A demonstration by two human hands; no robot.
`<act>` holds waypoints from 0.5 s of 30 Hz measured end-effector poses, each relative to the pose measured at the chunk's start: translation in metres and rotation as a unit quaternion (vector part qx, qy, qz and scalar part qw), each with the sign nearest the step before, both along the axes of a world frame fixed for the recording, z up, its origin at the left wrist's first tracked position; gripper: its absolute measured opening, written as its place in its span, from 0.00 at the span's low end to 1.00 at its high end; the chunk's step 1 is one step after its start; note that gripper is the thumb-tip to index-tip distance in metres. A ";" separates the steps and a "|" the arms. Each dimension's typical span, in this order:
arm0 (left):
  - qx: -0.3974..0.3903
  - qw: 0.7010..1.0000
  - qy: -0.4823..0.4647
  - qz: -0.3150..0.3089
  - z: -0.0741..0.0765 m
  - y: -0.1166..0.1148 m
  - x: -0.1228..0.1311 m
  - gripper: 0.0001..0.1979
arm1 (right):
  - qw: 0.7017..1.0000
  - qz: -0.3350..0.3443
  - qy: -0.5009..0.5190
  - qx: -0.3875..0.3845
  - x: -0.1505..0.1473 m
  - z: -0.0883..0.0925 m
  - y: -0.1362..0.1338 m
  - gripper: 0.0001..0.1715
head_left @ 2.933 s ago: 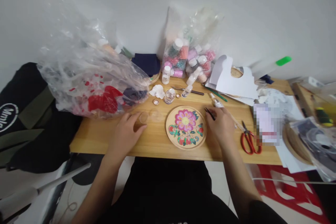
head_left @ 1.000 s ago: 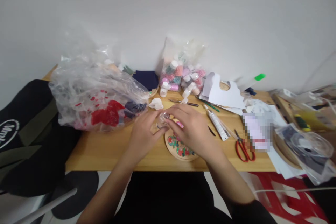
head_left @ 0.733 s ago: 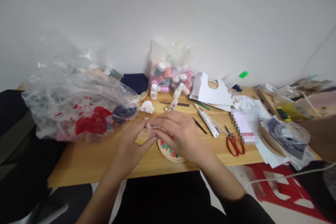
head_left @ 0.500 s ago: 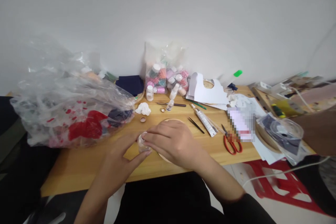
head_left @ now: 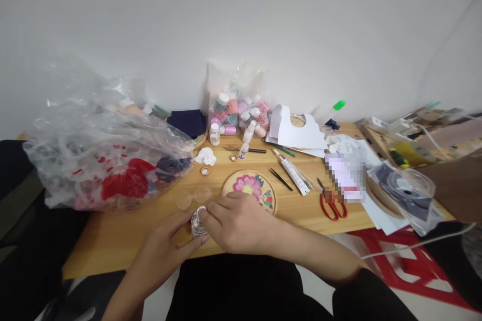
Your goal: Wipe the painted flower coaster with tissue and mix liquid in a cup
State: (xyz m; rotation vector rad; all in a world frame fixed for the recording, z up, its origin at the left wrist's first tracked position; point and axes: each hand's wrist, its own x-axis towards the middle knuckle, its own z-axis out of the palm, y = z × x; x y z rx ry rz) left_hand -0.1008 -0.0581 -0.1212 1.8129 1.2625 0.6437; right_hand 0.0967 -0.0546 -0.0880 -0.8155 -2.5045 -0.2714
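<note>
Both hands, left hand and right hand, fingers pinched on small clear bottle, lower centre, worktop edge. Slip risks drop off edge or spill onto painted disc.

Both hands draw back toward table's near edge, left hand and right hand pinching small clear jar. Painted wooden disc, covered moments ago, shows again.

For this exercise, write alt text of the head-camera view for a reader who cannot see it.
Both hands, left hand and right hand, grip a small clear bottle at the near edge of a wooden table. Just beyond lie a round wooden plaque painted with a pink flower, black tweezers, and red scissors.
</note>
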 end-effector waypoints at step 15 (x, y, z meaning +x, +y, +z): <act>-0.027 0.999 0.031 -0.017 0.008 -0.006 0.002 0.09 | 0.997 0.007 0.055 0.060 -0.005 -0.003 -0.005 0.14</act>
